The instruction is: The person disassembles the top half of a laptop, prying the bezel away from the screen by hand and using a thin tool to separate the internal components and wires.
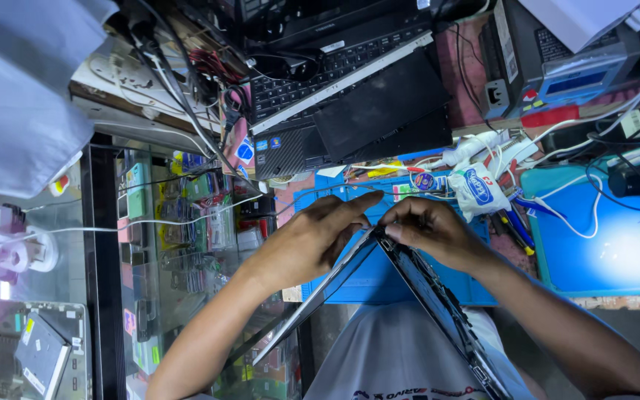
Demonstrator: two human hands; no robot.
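Prying at a thin dark tablet, its screen panel lifting away in a V above the lap. Left hand pinching the panel's top edge; right hand gripping the body's corner, both meeting at the apex. Looking light, stiff, brittle: glass likely cracking if flexed, so holding by edges near the seam. Crowding just beyond: blue work mat, black laptop, white cables, glass display counter alongside.
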